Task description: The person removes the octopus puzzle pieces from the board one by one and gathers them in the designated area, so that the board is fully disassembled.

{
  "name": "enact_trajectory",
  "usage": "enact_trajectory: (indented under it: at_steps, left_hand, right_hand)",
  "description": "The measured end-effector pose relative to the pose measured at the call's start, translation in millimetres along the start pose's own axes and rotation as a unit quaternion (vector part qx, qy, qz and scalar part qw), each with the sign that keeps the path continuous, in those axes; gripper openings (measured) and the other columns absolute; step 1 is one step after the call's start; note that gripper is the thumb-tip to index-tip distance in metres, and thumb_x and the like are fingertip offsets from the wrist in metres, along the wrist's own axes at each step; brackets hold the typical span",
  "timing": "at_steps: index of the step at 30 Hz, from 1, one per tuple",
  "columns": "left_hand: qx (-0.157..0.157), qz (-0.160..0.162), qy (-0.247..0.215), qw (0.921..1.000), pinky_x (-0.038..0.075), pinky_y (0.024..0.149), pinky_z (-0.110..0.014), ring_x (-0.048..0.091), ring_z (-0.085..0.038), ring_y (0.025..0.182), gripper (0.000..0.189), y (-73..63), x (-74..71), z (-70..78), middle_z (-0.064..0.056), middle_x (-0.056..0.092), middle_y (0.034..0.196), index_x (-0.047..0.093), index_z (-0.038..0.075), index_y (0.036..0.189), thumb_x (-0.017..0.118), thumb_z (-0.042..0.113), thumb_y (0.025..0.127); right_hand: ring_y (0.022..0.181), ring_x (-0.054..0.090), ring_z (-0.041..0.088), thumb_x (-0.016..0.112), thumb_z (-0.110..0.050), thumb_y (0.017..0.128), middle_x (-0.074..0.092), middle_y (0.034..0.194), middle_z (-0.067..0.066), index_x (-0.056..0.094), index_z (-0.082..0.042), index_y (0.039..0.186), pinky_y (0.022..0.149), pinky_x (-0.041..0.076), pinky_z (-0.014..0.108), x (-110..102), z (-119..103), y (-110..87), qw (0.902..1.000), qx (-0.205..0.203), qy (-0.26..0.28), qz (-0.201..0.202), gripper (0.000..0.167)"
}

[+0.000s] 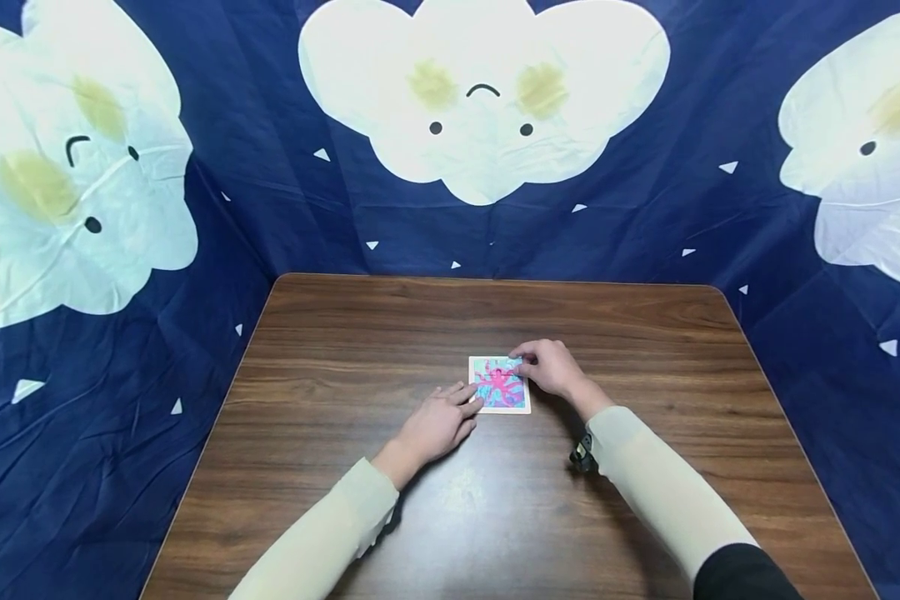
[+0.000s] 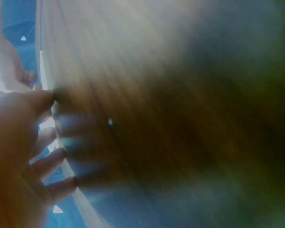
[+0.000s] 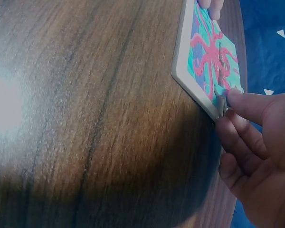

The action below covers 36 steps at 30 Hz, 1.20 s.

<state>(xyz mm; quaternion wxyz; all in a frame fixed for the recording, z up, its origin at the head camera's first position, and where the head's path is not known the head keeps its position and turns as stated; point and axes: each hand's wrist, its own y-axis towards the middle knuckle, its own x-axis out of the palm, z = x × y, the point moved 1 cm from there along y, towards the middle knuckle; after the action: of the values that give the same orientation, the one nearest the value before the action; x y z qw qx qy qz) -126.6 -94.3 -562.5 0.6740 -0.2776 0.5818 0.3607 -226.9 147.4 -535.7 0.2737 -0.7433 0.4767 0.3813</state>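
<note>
Pinching seemingly a small piece (image 3: 220,90) at the upper right corner of the octopus puzzle (image 1: 499,387), with right hand (image 1: 555,367) fingers clamped on it. Lies flat on the brown surface (image 1: 390,333), near the centre of the frame. Resting left hand (image 1: 433,425) fingers, slightly apart, at its left edge. Looks mostly filled already, with perhaps only this corner left; cannot tell whether putting in or taking out.
</note>
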Motion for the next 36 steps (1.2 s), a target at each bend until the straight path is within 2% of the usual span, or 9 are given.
enact_trajectory:
  at_steps: [5, 14, 19, 21, 23, 25, 32, 36]
  left_hand:
    - [0.003, 0.002, 0.000, 1.0000, 0.046, 0.111, -0.054, 0.050, -0.031, 0.142, 0.042, -1.0, -0.7, -1.1, -0.006, 0.052, 0.155, 0.063, 0.019, 0.143, 0.057, 0.035, 0.104]
    - [0.011, 0.005, -0.007, 0.9999, 0.046, 0.112, -0.052, 0.053, -0.032, 0.140, 0.041, 2.3, -4.8, 0.5, -0.008, 0.054, 0.153, 0.065, 0.017, 0.140, 0.061, 0.032, 0.102]
    - [0.028, 0.020, 0.000, 0.9994, 0.047, 0.112, -0.048, 0.057, -0.032, 0.134, 0.037, 6.9, -5.6, 0.0, -0.012, 0.059, 0.145, 0.069, 0.016, 0.134, 0.064, 0.029, 0.100]
    - [0.026, 0.023, 0.002, 0.9994, 0.048, 0.110, -0.048, 0.058, -0.033, 0.132, 0.034, 8.2, -6.2, -0.4, -0.013, 0.059, 0.144, 0.070, 0.017, 0.130, 0.065, 0.029, 0.098]
    - [0.019, 0.017, -0.002, 0.9997, 0.049, 0.109, -0.049, 0.058, -0.033, 0.131, 0.032, 9.5, -6.5, -0.8, -0.013, 0.057, 0.146, 0.071, 0.019, 0.128, 0.065, 0.030, 0.098]
    - [0.009, 0.007, -0.006, 0.9999, 0.048, 0.109, -0.051, 0.056, -0.033, 0.133, 0.033, 10.5, -6.8, -0.8, -0.014, 0.054, 0.150, 0.070, 0.020, 0.128, 0.064, 0.032, 0.098]
    - [-0.006, -0.023, -0.012, 0.9996, 0.036, 0.118, -0.057, 0.040, -0.035, 0.149, 0.050, 12.6, -4.1, -1.7, -0.011, 0.043, 0.162, 0.058, 0.022, 0.148, 0.058, 0.041, 0.101]
    - [-0.004, -0.031, -0.018, 0.9994, 0.036, 0.118, -0.057, 0.038, -0.034, 0.150, 0.052, 12.9, -1.6, -2.8, -0.011, 0.040, 0.163, 0.056, 0.024, 0.150, 0.057, 0.043, 0.102]
  right_hand:
    - [0.086, 0.066, 0.016, 0.076, -0.017, 0.092, 0.075, 0.093, -0.003, 0.081, -0.018, 0.112, 0.085, 0.054, 0.041, 0, -1, -1.1, 0.9999, 0.008, 0.013, 0.007, 0.021]
    - [0.080, 0.059, 0.017, 0.069, -0.012, 0.096, 0.069, 0.087, 0.000, 0.077, -0.017, 0.119, 0.077, 0.051, 0.038, 8, 2, -0.3, 0.9998, -0.018, 0.002, -0.007, 0.026]
    - [0.102, 0.067, 0.025, 0.067, -0.013, 0.097, 0.074, 0.108, 0.005, 0.077, -0.018, 0.122, 0.092, 0.053, 0.047, 11, 3, -0.4, 0.9994, -0.030, -0.012, -0.013, 0.028]
    - [0.109, 0.067, 0.027, 0.065, -0.014, 0.098, 0.073, 0.115, 0.007, 0.076, -0.018, 0.124, 0.097, 0.052, 0.049, 12, 3, -0.5, 0.9990, -0.033, -0.021, -0.021, 0.029]
    - [0.110, 0.066, 0.028, 0.064, -0.015, 0.099, 0.072, 0.116, 0.009, 0.076, -0.018, 0.125, 0.098, 0.052, 0.049, 12, 3, -0.6, 0.9989, -0.031, -0.023, -0.027, 0.029]
    - [0.110, 0.066, 0.028, 0.064, -0.015, 0.099, 0.072, 0.115, 0.009, 0.076, -0.017, 0.125, 0.097, 0.052, 0.048, 12, 4, -1.0, 0.9989, -0.028, -0.024, -0.027, 0.029]
    - [0.108, 0.065, 0.026, 0.064, -0.015, 0.099, 0.071, 0.117, 0.009, 0.074, -0.018, 0.126, 0.097, 0.052, 0.047, 11, 3, -0.5, 0.9989, -0.028, -0.021, -0.030, 0.029]
    - [0.106, 0.065, 0.025, 0.064, -0.015, 0.099, 0.071, 0.116, 0.008, 0.074, -0.018, 0.126, 0.095, 0.052, 0.047, 11, 5, 0.0, 0.9989, -0.026, -0.017, -0.035, 0.029]
